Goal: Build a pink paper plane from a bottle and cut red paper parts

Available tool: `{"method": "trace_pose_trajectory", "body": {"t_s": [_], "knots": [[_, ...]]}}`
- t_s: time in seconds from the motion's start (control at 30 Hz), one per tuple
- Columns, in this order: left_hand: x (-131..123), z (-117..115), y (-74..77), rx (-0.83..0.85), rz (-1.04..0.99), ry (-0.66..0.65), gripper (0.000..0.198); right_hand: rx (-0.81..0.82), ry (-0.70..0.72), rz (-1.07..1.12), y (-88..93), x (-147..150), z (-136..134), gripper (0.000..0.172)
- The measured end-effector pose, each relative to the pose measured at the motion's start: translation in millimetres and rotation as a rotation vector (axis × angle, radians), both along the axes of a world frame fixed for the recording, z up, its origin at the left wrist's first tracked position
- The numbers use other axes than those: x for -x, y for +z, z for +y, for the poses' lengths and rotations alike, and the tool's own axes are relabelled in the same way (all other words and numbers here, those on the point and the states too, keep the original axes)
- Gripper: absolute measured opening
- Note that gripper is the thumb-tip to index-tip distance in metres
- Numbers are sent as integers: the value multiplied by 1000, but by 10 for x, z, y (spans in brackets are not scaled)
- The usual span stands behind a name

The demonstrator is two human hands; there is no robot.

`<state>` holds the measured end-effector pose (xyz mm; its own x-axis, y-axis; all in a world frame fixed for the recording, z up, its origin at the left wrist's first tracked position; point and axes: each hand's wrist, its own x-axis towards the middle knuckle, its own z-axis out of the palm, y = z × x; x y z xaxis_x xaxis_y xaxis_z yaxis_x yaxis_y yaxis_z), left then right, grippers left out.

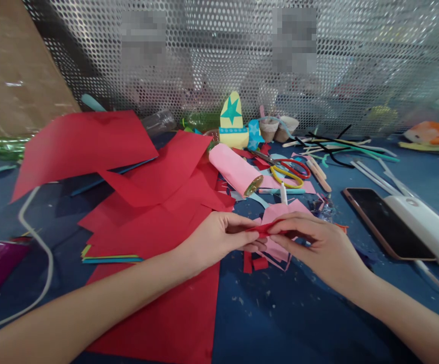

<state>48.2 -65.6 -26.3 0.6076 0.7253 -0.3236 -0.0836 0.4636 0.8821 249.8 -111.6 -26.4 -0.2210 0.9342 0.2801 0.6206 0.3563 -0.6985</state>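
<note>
Between my two hands is a small folded piece of red paper (263,229), pinched at both ends. My left hand (229,233) grips its left end with thumb and fingers; my right hand (310,237) pinches the right end. Beneath them lie pink paper scraps (280,248) and small red paper scraps (259,264). Large red paper sheets (154,217) are spread under and beyond my left forearm. Just past my hands lies a tube wrapped in pink paper (236,169), with a white pen (283,193) to its right.
Red-handled scissors (293,167) and yellow-handled scissors (285,178) lie among scraps. A phone (388,222) and a white device (427,230) sit at right. Pipe cleaners (336,146) and a star-decorated paper piece (231,119) are further back, before a perforated metal panel (219,55). A white cable (47,253) runs at left.
</note>
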Motion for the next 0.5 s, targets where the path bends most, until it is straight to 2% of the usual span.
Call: {"method": "trace_pose_trajectory", "body": {"t_s": [0.13,0.3,0.5], "knots": [[-5,-22,19,-88,79,-1,16,17,-12,0,8,12,-4,9],[-25,-53,77,-91,102,23,6,29,-3,-22,23,36,-2,7],[-17,-46,71,-114,85,41,8,76,-98,38,57,43,-20,4]]}}
